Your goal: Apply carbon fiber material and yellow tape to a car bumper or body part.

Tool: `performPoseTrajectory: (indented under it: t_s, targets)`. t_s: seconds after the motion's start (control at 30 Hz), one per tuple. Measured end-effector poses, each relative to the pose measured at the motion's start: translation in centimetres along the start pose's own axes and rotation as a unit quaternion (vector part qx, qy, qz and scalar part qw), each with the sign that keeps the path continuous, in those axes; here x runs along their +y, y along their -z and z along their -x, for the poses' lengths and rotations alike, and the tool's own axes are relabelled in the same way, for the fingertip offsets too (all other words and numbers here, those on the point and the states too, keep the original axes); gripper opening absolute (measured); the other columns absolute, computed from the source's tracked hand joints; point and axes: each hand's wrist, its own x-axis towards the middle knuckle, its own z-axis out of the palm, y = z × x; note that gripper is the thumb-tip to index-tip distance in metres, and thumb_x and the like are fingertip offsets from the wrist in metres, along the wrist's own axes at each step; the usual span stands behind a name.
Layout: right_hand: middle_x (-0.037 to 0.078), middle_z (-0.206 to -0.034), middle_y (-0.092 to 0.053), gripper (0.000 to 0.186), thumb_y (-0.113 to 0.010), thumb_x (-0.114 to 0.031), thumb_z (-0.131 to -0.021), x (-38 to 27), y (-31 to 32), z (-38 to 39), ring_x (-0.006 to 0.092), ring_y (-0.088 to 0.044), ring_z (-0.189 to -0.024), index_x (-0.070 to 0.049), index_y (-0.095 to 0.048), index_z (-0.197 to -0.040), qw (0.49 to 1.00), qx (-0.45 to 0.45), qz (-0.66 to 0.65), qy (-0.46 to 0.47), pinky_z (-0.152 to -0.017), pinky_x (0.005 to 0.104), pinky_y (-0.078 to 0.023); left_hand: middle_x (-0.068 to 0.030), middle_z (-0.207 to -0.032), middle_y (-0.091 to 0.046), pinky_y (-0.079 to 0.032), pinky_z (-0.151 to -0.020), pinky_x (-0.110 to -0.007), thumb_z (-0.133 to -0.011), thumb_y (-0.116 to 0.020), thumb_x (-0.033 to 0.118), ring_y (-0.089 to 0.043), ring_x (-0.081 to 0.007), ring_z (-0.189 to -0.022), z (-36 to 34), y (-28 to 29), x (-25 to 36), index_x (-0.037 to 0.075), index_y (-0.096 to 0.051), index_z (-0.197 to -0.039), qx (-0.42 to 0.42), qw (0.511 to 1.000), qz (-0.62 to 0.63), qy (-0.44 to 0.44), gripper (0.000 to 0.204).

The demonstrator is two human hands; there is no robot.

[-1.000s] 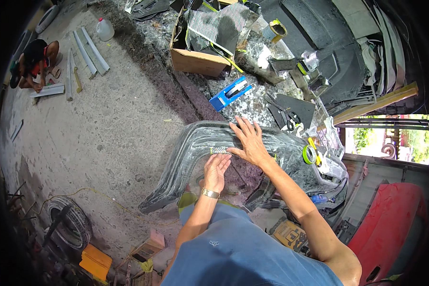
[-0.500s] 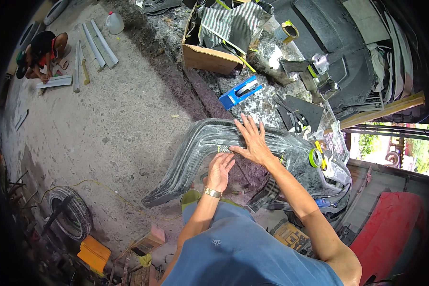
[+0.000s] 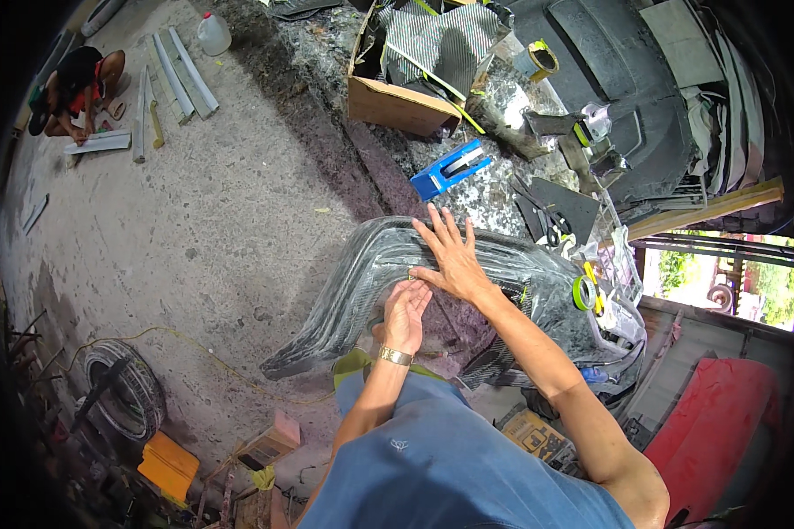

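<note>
One curved grey panel [image 3: 353, 264], white-streaked, at the near edge of the worktable [image 3: 483, 204], left end reaching out over the floor. Condition: judged part-worked; shaped outline present, upper face streaked and uneven, no finished surface evident. One dark woven strip [image 3: 492, 361], below the panel's right half; whether attached, cannot be told. One woven sheet [image 3: 441, 42], in a cardboard box [image 3: 403, 108] toward the worktable's far edge; seemingly unused. One blue tape dispenser [image 3: 450, 172], on the worktable beyond the panel, unattended. Right hand [image 3: 455, 264]: fingers spread wide, laid over the panel's upper face. Left hand [image 3: 404, 319]: palm upturned, fingers half-curled, at the panel's inner edge, just below the right thumb; whether anything is pinched, cannot be told.
</note>
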Motion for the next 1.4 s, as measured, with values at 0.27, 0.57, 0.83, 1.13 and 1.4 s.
performPoseTrajectory:
  t_s: [0.27, 0.57, 0.83, 1.13, 1.4]
  targets:
    - [0.016, -0.153, -0.012, 0.090, -0.063, -0.053, -0.078, 0.0, -0.9, 0.0, 0.0373, -0.012, -0.140, -0.017, -0.018, -0.148, 0.998, -0.016, -0.044, -0.029, -0.109, 0.0602, -0.003, -0.0152, -0.116, -0.055, -0.038, -0.104, -0.040, -0.088, -0.053, 0.009, -0.052, -0.0274, -0.115, 0.5, 0.2, 0.5, 0.001, -0.049, -0.110, -0.037, 0.999, -0.001, 0.012, 0.024]
    - [0.017, -0.154, -0.010, 0.077, -0.052, -0.048, -0.089, 0.2, 2.8, 3.7, 0.0324, -0.009, -0.142, -0.013, -0.018, -0.148, 0.957, 0.083, -0.261, -0.091, -0.113, 0.0475, -0.006, -0.0106, -0.103, -0.062, -0.044, -0.098, -0.037, -0.089, -0.059, 0.011, -0.059, -0.0229, -0.104, -0.2, 0.9, 0.6, 0.005, -0.053, -0.103, -0.036, 0.996, -0.078, -0.017, 0.016]
    - [0.016, -0.152, -0.019, 0.061, -0.053, -0.036, -0.092, 1.2, 6.7, 17.0, 0.0288, -0.017, -0.141, -0.008, -0.032, -0.143, 0.844, 0.237, -0.437, -0.201, -0.113, 0.0398, -0.016, -0.0129, -0.105, -0.062, -0.048, -0.092, -0.037, -0.090, -0.061, 0.018, -0.061, -0.0234, -0.101, -1.7, -0.2, 0.7, 0.000, -0.053, -0.104, -0.005, 0.978, -0.194, -0.077, 0.024]
    - [0.012, -0.151, -0.021, 0.057, -0.048, -0.042, -0.094, 3.3, 5.0, 30.1, 0.0262, -0.027, -0.137, -0.009, -0.037, -0.140, 0.734, 0.369, -0.485, -0.300, -0.105, 0.0406, -0.032, -0.0144, -0.112, -0.060, -0.047, -0.095, -0.035, -0.091, -0.060, 0.026, -0.060, -0.0235, -0.104, -1.3, 0.1, 1.1, -0.002, -0.053, -0.109, -0.063, 0.958, -0.261, -0.100, 0.034]
    - [0.008, -0.141, -0.038, 0.047, -0.049, -0.026, -0.097, 2.7, 1.4, 36.8, 0.0204, -0.045, -0.122, -0.003, -0.040, -0.137, 0.578, 0.444, -0.608, -0.315, -0.101, 0.0321, -0.036, -0.0188, -0.117, -0.058, -0.047, -0.089, -0.031, -0.091, -0.060, 0.023, -0.056, -0.0231, -0.111, 2.0, 1.3, 0.8, -0.001, -0.057, -0.108, -0.092, 0.778, -0.621, -0.010, 0.030]
